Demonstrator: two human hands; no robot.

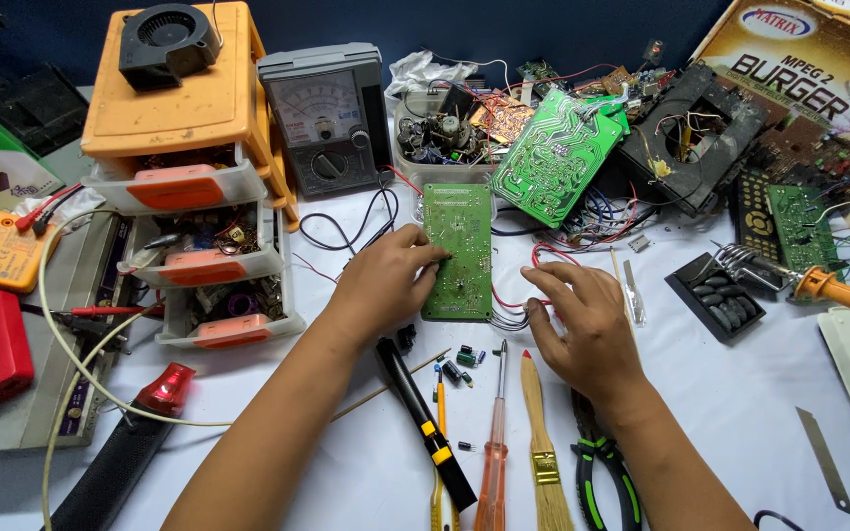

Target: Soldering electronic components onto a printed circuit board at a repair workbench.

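A green circuit board (459, 236) lies flat on the white table (740, 393), long side running away from me. My left hand (386, 280) rests on its left edge, fingers curled over the board. To the right of the board's near corner my right hand (582, 329) lies palm down, fingers spread over red and grey wires (523, 285) that run from the board. It holds nothing. Small loose capacitors (464, 359) lie just below the board between my hands.
Near the front edge lie a black-and-yellow tool (425, 423), an orange screwdriver (494, 452), a brush (541, 452) and green-handled pliers (597, 472). An orange parts drawer (189, 177), an analog meter (327, 118), more boards (553, 152) and a soldering iron (838, 290) ring the table.
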